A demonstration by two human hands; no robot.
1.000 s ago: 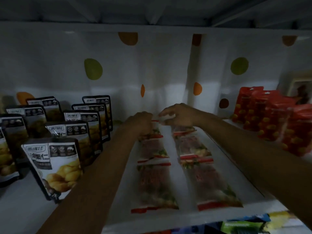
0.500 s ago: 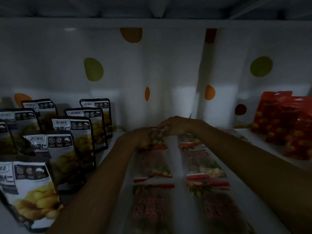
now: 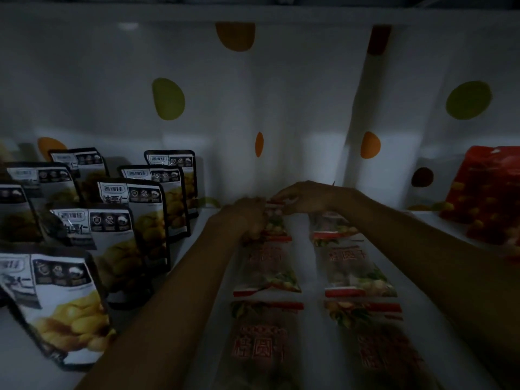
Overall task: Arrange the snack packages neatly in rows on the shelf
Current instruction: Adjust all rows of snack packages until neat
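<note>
**A:** Left grip [image 3: 247,216] and right grip [image 3: 305,198] had closed in since before?

**B:** Yes; both pinched the rear packet [image 3: 277,225] of the left row [image 3: 267,273], far back on the shelf [image 3: 309,277]. Both rows looked nearly done, I judged; it wanted straightening.

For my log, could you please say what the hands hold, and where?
The rearmost clear snack packet: left hand grips its left edge, right hand pinches its top edge.

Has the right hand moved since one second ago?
Yes, slightly leftward. The right hand was over the back end of the right packet row; now it sits mostly left of it, pinching the left row's rear packet.
</note>
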